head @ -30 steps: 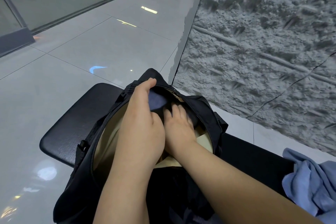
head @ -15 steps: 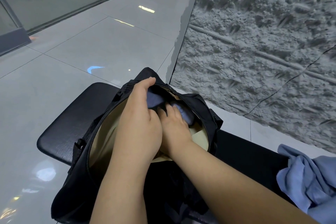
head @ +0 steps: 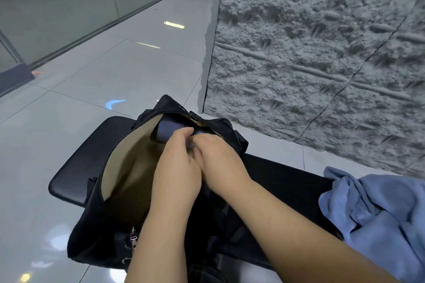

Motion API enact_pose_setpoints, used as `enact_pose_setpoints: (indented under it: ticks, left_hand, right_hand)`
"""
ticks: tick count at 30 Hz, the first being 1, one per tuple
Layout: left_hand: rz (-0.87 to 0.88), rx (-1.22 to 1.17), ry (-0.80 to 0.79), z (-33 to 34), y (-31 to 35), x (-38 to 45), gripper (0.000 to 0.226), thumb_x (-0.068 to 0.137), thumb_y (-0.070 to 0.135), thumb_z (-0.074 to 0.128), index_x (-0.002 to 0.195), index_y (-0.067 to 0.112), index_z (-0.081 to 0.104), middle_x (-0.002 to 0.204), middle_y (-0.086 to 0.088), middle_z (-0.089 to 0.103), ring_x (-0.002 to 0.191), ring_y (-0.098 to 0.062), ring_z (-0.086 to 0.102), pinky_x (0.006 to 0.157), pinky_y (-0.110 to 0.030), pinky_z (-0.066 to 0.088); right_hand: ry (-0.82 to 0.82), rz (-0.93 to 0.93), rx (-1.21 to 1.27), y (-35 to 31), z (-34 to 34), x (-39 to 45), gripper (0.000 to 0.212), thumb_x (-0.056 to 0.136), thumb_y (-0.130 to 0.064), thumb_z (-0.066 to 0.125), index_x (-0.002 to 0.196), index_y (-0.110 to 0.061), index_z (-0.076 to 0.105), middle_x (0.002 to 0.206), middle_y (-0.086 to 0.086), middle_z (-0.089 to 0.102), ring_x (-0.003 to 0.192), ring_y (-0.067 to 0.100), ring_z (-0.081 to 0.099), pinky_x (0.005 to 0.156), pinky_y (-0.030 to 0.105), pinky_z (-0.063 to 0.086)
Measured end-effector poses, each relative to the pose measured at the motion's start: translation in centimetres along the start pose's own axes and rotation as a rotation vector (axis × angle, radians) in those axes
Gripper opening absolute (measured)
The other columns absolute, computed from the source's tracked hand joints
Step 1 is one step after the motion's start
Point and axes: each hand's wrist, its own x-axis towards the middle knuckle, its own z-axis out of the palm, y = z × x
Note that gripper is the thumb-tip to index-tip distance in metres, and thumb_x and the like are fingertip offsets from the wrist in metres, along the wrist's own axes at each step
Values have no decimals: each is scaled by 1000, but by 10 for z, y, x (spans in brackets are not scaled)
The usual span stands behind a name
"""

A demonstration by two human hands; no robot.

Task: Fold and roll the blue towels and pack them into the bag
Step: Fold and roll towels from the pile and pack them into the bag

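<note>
A black bag (head: 96, 225) with beige lining lies open on a black bench (head: 76, 167). A rolled blue towel (head: 169, 130) sits deep in the bag's far end. My left hand (head: 177, 165) is over the opening, its thumb and curled fingertips pinching the near edge of the roll. Pressed against it, my right hand (head: 220, 156) has its knuckles up and fingers bent down into the bag; their tips are hidden and blurred. A heap of loose blue towels (head: 379, 225) lies on the bench at the right.
A rough grey stone wall (head: 322, 53) rises just behind the bench on the right. Glossy grey floor tiles (head: 103, 76) spread to the left and ahead, with glass panels (head: 57, 7) at the far left.
Both hands have drawn back toward me from the bag's far end, uncovering more of the rolled towel. My right hand's fingers, flat on the towel before, are now bent.
</note>
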Motion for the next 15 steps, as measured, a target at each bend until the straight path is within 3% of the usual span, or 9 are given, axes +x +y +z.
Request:
enact_pose_setpoints:
  ticks: [3,7,10,12,15]
  left_hand:
    - [44,12,-19,14,-3,-11,50,82,-6,40,125,17,50,124,2,54,112,-12,51,89,-21,35]
    - [119,81,31,33,2,-32,54,79,-14,35,121,14,52,125,-2,53,109,-9,48,83,-11,29]
    - [262,141,96,50,12,-46,53,76,-16,33,115,9,57,118,-8,58,124,-21,46,101,-22,30]
    - [310,183,75,62,16,-54,55,73,-20,34,112,10,59,118,-6,60,133,-23,38,113,-34,21]
    - [324,179,-1,78,20,-67,54,76,-20,34,112,12,59,122,1,58,137,-14,32,115,-28,11]
  right_hand:
    - [101,-63,29,13,-14,-23,28,89,-14,43,109,-11,62,107,5,63,103,26,53,86,39,45]
    - [216,-63,54,36,-27,-58,32,84,-13,41,107,-14,63,103,1,64,99,23,56,87,33,44]
    - [261,26,83,56,-38,-86,34,86,-19,38,109,-16,62,107,-4,63,103,15,53,90,28,44]
    - [283,91,85,69,-43,-105,35,87,-22,37,110,-16,63,108,-4,63,104,11,51,91,25,43]
    - [327,175,92,89,-48,-133,36,89,-23,37,112,-15,63,111,-4,63,105,9,50,92,24,42]
